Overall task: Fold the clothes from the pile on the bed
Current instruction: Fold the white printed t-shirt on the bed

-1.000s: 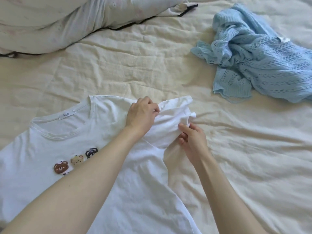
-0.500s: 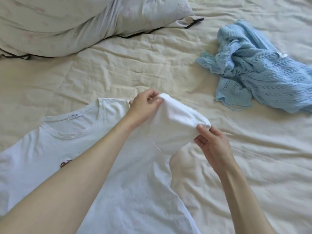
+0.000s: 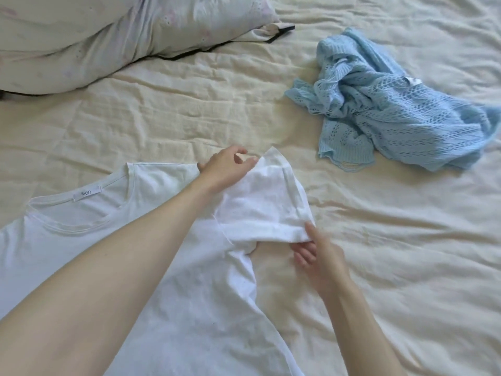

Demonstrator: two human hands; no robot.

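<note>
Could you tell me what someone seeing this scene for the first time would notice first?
Most striking is the white T-shirt spread at the near left of the cream bedsheet, its sleeve held out between the left hand and the right hand. Next is the crumpled light-blue knit top at the far right, and a pillow at the far left.

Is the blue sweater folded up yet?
No. The blue sweater lies crumpled in a loose heap on the bed sheet, apart from both hands, which are busy with the white T-shirt.
</note>
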